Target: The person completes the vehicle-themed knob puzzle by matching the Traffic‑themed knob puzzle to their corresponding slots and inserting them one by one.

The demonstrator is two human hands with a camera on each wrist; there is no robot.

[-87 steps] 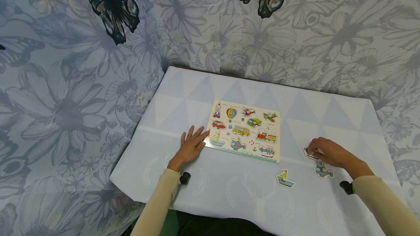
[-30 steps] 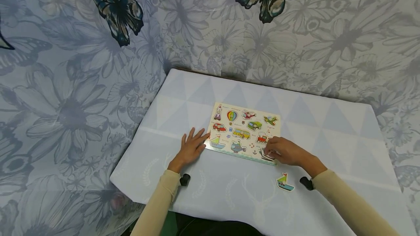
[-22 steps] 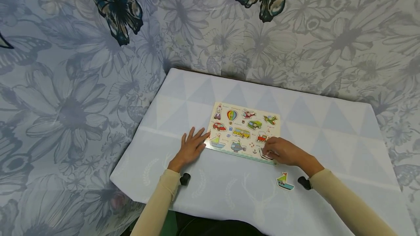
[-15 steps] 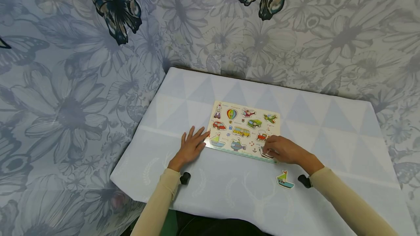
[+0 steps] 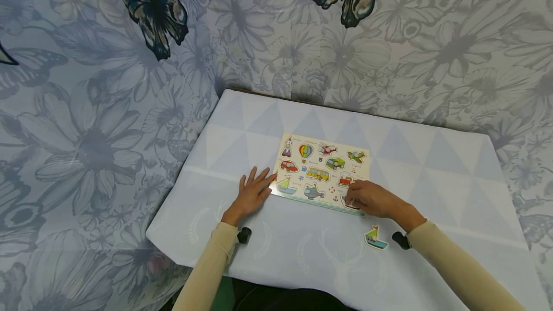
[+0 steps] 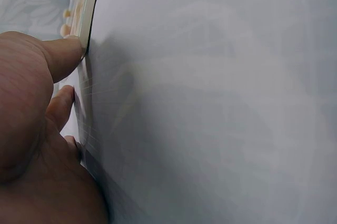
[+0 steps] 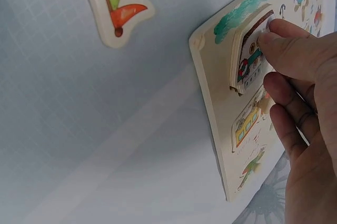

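Observation:
A cream puzzle board [image 5: 321, 188] with vehicle pictures lies mid-table in the head view. At its lower right corner, my right hand [image 5: 376, 199] pinches a ship puzzle piece [image 7: 246, 58] between thumb and finger. The piece overlaps the ship spot, and its edge stands proud of the board surface in the right wrist view. My left hand [image 5: 250, 196] rests spread at the board's left edge, its thumb [image 6: 66, 55] touching the side in the left wrist view. Nearer the front, below the right hand, lies a sailboat puzzle piece [image 5: 375, 238] on the cloth.
A pale cloth with triangles [image 5: 436, 167] covers the table [image 5: 276, 248]. A patterned wall [image 5: 255, 28] with butterflies rises behind and to the left. The right sleeve [image 5: 458, 258] reaches across the table's right part.
The right hand has carried the ship piece left from the table's right side onto the board. Over the last second it shifts only slightly there. The left hand stays put.

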